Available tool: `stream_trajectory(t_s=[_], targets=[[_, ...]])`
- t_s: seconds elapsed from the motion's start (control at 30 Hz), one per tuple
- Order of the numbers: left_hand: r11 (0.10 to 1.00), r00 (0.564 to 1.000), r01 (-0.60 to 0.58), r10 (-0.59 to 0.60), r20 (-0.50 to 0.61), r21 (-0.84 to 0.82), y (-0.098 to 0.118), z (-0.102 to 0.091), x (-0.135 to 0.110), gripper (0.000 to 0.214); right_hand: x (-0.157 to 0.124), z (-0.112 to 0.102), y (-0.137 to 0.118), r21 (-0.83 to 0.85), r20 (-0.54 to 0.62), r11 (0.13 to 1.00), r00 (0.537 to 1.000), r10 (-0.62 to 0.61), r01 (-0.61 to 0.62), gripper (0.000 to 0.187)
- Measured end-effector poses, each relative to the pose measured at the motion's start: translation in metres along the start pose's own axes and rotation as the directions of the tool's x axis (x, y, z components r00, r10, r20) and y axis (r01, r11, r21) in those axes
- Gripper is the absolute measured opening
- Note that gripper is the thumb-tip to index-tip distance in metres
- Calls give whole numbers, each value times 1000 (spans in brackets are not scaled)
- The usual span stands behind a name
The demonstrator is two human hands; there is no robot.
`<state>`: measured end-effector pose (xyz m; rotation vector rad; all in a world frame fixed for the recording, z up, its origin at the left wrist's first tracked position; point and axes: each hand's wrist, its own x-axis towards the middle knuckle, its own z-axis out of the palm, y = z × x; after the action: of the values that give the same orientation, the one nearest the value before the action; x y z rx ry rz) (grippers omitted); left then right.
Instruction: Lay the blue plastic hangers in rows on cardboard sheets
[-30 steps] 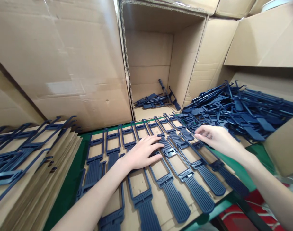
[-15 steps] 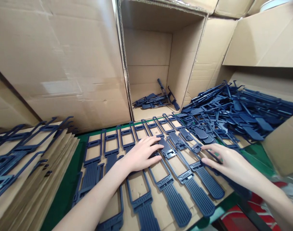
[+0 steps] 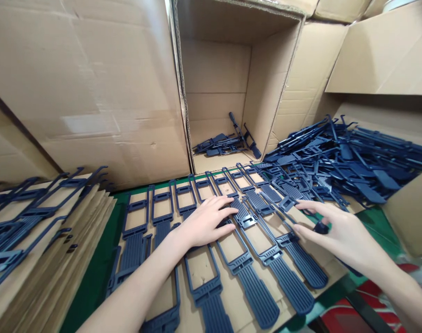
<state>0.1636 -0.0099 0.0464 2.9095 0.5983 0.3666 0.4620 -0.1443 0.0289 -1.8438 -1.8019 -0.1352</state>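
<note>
My left hand [image 3: 209, 222] lies palm down over the middle of the laid-out rows, fingers spread and resting on the dark blue plastic frames with ribbed paddle ends [image 3: 257, 293]. At the right end of the rows, my right hand [image 3: 343, 236] curls its thumb and fingers around another dark blue plastic frame [image 3: 321, 227]. Most of that piece is hidden by the hand; a dark end shows below the palm. The laid-out frames lie side by side in overlapping rows on a cardboard sheet [image 3: 244, 312].
A jumbled heap of similar blue parts [image 3: 346, 159] lies at right. Behind the rows an open cardboard box [image 3: 214, 74] holds several more. Stacked cardboard sheets [image 3: 75, 240] with parts between them stand at left, on a green surface [image 3: 89, 277].
My right hand has shifted slightly right, and the dark piece in it has turned so that more of it shows by the palm. My left hand stays on the rows.
</note>
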Motion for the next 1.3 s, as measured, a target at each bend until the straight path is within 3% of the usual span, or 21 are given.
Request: stream_trajectory(t_s=[0.1, 0.23, 0.6, 0.83, 1.07, 1.3], targets=[[1000, 1000, 4, -4, 6, -7, 0, 0, 0, 38, 3, 1, 3, -122, -101, 993, 995, -17, 4, 44], [1000, 1000, 3, -3, 2, -9, 0, 0, 0, 38, 9, 3, 4, -270, -136, 962, 988, -76, 37, 41], [1000, 1000, 11, -11, 4, -8, 0, 0, 0, 37, 8, 9, 17, -378, -14, 905, 976, -218, 196, 30], [1000, 1000, 11, -11, 5, -9, 1, 0, 0, 38, 13, 4, 10, -340, -46, 936, 992, -114, 91, 33], [1000, 1000, -3, 3, -6, -10, -1, 1, -1, 38, 29, 18, 2, -333, -33, 942, 999, 18, -28, 37], [1000, 1000, -1, 1, -7, -11, -1, 1, 0, 37, 31, 21, -2, -258, 59, 966, 998, -11, 26, 39]])
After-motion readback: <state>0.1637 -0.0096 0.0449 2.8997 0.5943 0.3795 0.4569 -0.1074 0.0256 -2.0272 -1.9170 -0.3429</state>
